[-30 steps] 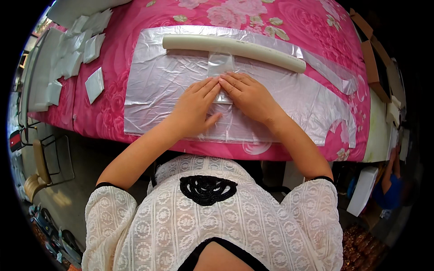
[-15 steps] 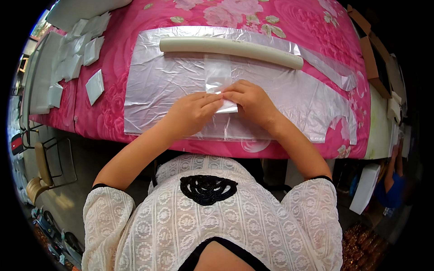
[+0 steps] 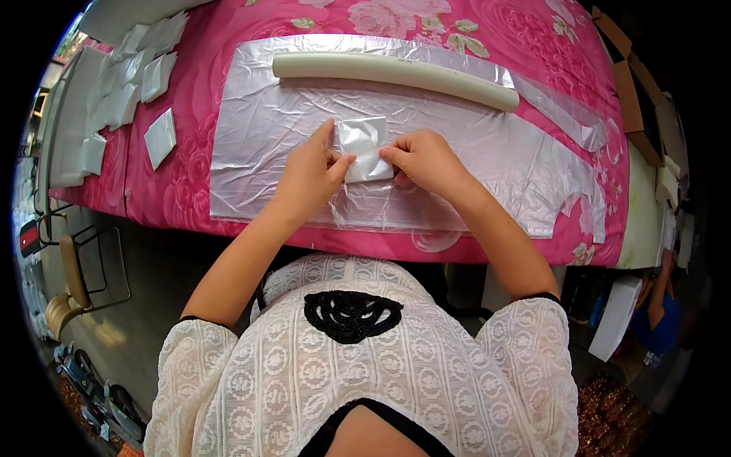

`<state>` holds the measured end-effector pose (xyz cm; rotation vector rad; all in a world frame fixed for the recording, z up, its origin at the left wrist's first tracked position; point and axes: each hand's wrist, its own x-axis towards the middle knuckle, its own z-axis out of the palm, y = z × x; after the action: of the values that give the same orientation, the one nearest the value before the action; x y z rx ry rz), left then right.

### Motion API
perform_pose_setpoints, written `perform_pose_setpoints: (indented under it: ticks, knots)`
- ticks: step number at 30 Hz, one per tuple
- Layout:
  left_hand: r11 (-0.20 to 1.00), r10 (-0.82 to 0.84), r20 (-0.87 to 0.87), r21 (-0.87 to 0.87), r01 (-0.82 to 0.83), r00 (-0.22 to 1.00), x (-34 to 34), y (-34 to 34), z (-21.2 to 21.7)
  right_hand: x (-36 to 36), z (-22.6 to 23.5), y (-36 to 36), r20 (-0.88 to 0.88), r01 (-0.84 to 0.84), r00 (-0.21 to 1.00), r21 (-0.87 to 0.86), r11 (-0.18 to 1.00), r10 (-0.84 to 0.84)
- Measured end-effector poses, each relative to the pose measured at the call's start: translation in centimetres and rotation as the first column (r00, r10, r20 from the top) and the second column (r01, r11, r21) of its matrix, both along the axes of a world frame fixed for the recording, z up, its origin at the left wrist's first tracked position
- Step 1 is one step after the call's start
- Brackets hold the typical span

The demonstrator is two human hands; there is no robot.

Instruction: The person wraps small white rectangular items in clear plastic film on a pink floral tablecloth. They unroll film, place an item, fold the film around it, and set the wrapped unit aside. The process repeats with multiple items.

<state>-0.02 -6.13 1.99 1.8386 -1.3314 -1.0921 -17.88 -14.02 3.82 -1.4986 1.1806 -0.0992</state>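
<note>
A small folded square of clear plastic film point(image 3: 363, 137) lies on a larger wrinkled sheet of shiny plastic point(image 3: 255, 137). To its left is my left hand point(image 3: 306, 169), with the index finger stretched away from me and the thumb tip touching the square's lower left edge. My right hand point(image 3: 428, 161) pinches the right edge of the square between thumb and bent fingers. Beyond both hands, a long off-white tube point(image 3: 392, 74) rests across the far part of the sheet.
Pink flowered cloth point(image 3: 190, 171) covers the table. Several folded film packets point(image 3: 122, 80) are heaped at the far left, with a single packet point(image 3: 160, 139) apart from them. Open cardboard boxes point(image 3: 638, 110) stand at the right edge. A chair point(image 3: 67, 274) is at the lower left.
The strip of film that stretched toward the tube is now folded into a compact square. My hands have moved apart to its two sides, and the left index finger has straightened.
</note>
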Motion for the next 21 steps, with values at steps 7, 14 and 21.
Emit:
perform_pose_setpoints:
  ticks: [7, 14, 21]
  knots:
    - [0.749, -0.119, 0.676, -0.419, 0.513, 0.727, -1.1, 0.6, -1.2, 0.5, -0.2, -1.2, -0.099, -0.056, 0.993, 0.036, 0.998, 0.059]
    - [0.813, -0.258, 0.710, -0.207, 0.544, 0.656, -2.5, 1.6, -2.4, 0.1, 0.8, 0.4, -0.210, -0.151, 0.973, -0.271, 0.951, 0.095]
    - [0.790, -0.216, 0.364, -0.480, 0.381, 0.906, -0.5, 4.0, -0.8, 0.7, 0.6, 0.8, -0.367, -0.428, 0.902, -0.830, 0.357, 0.228]
